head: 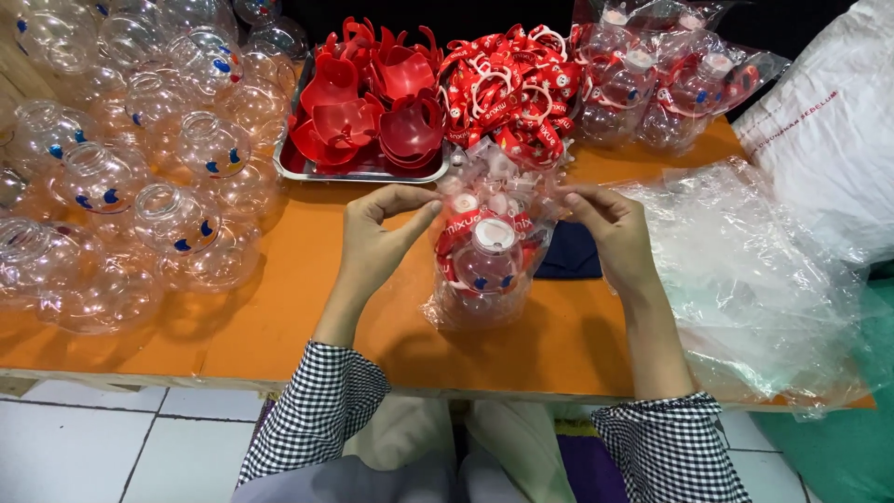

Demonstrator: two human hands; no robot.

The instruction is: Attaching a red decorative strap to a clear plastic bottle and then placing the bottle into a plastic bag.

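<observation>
Two hands at work on one bagged clear plastic bottle (486, 265), sitting near the middle of the orange worktop (279, 307), a bit toward the front edge. White cap on it, red strap round the neck, blue dots on the front, all inside a crinkly clear bag (484, 200).

Left hand (377, 237): fingers curled in, thumb and forefinger pinched together on the left side of the bag's top. Right hand (610, 228): same deal, fingertips pinched shut on the right side of the bag's top. Bag mouth stretched between the two.

Counts, roughly:
- Empty clear bottles (140, 158) heaped over the left end of the worktop, up to the back left corner: too many and too overlapped to count exactly, well over a dozen.
- One metal tray (363, 172) at the back edge, holding a stack of red plastic scoop-shaped pieces (372, 102), number hard to tell.
- One pile of red straps with white rings (512, 88) just right of the tray.
- About four already bagged bottles (652, 79) at the back right.
- One loose heap of clear plastic bags (745, 270) along the right end.
- One dark blue flat thing (570, 253) under the right hand, mostly hidden.

Checkered sleeves (321, 410) on both arms, white tiled floor (93, 447) below the front edge.
</observation>
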